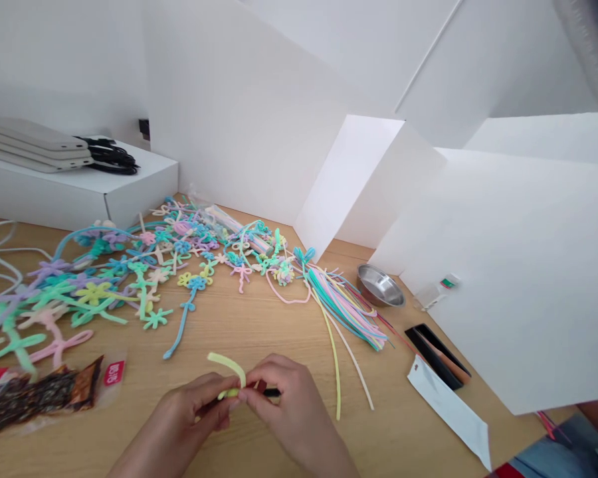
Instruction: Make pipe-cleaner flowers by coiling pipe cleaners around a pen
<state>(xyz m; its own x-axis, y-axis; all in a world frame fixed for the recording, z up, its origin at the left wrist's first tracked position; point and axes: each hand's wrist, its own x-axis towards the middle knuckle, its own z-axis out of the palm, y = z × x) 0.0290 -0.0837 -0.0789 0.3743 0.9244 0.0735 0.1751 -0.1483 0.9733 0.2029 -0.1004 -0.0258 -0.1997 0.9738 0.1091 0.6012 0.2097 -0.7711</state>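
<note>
Now pinching a bent yellow pipe cleaner [232,365] with both left hand [197,405] and right hand [289,392], holding it over the wooden table [274,328]. Facing a blue-and-yellow flower [196,284] and, farther right, a loose bundle [346,305] near a metal bowl [380,287].

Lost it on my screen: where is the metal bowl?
In the head view, the metal bowl sits right of centre on the table, beside the bundle of fuzzy stems, near the white panels.

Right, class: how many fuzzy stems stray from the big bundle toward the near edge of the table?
2: a yellow stem nearer the right hand, and a whitish stem to its right. Others may be hidden in the bundle.
</note>
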